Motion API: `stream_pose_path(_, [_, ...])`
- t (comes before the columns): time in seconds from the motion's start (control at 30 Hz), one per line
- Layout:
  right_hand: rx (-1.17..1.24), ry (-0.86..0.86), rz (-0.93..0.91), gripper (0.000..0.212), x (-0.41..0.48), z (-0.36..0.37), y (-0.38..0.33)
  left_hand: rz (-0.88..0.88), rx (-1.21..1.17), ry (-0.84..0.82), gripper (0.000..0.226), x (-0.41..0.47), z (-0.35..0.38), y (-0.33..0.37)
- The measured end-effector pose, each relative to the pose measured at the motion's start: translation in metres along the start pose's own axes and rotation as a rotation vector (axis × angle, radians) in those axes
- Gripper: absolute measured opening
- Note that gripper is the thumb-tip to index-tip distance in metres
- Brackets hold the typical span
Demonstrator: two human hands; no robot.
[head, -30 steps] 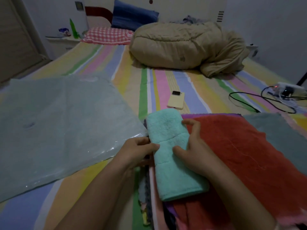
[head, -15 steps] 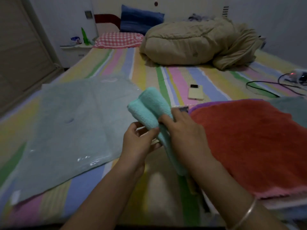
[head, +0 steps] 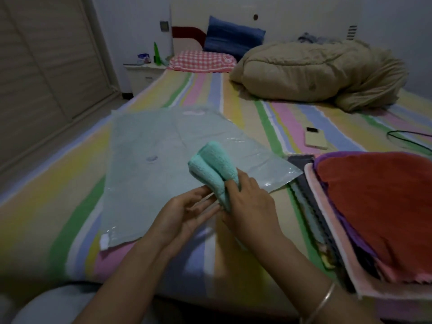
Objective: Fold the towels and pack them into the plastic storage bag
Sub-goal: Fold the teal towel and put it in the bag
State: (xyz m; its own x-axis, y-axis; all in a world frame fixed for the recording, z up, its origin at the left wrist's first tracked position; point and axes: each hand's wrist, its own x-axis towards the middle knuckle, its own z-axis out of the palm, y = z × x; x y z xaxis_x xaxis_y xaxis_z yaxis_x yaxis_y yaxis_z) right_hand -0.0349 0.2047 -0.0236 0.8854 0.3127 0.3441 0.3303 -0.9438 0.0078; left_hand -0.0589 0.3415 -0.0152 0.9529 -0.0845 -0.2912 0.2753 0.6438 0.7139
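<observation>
Folded teal towel [head: 214, 168] pinched in right hand [head: 249, 204], raised above plastic bag [head: 163, 171] so folds are kept together. Left hand [head: 184, 216] spread beneath grip, likely supporting the hanging end. Remaining towel stack [head: 378, 206] lies right of grip.

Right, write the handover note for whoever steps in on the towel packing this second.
Right hand: gripping the folded mint towel, held above the bed.
Left hand: open, fingers under the towel's lower end, supporting rather than clamping.
Plastic storage bag: lying flat on the striped bedsheet, nothing visible inside; I cannot tell which end opens.
Towel stack: on the right, orange-red towel on top, all unfolded.
Done: one towel folded.
Left: open the bag, put the mint towel in, then fold and pack the stack.
</observation>
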Motion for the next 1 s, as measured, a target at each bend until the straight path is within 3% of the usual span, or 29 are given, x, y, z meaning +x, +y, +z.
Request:
stream_pose_path(0.07, [-0.018,0.023,-0.010,0.045,0.003,0.008,0.002,0.051,0.243,0.016,0.036,-0.001,-0.007,0.001])
stream_pose_path(0.1, [-0.040,0.036,-0.019,0.042,0.004,0.012,0.005,0.156,0.479,0.065,0.033,0.001,-0.014,-0.001])
stream_pose_path(0.17, [-0.093,0.082,-0.047,0.027,0.008,0.018,0.015,0.574,1.197,0.234,0.023,0.012,-0.037,0.000])
stream_pose_path(0.23, [-0.125,0.128,-0.066,0.014,0.009,0.025,0.026,0.881,1.786,0.243,0.018,0.023,-0.057,0.004])
stream_pose_path(0.3, [-0.165,0.109,-0.074,0.020,0.008,0.033,0.036,0.863,2.006,0.163,0.029,0.032,-0.070,0.009])
stream_pose_path(0.37, [-0.190,0.058,-0.063,0.010,0.004,0.042,0.044,0.771,2.079,0.132,0.033,0.036,-0.074,0.011])
stream_pose_path(0.53, [-0.153,-0.015,-0.001,0.027,-0.007,0.058,0.053,0.752,2.270,0.123,0.016,0.041,-0.072,0.011])
stream_pose_path(0.63, [-0.125,-0.035,0.013,0.041,-0.010,0.061,0.053,0.803,2.447,0.061,0.028,0.046,-0.075,0.009])
stream_pose_path(0.77, [-0.100,-0.049,0.000,0.038,-0.008,0.058,0.057,0.767,2.469,0.044,0.042,0.049,-0.078,0.007])
stream_pose_path(0.83, [-0.061,-0.037,-0.008,0.037,-0.009,0.054,0.061,0.793,2.418,0.084,0.042,0.047,-0.074,0.006])
stream_pose_path(0.9, [0.043,0.019,-0.020,0.032,-0.010,0.048,0.064,0.823,2.224,0.167,0.023,0.049,-0.079,0.007])
stream_pose_path(1.0, [0.205,0.128,-0.138,0.032,-0.012,0.040,0.062,0.683,1.853,0.289,0.013,0.048,-0.084,0.019])
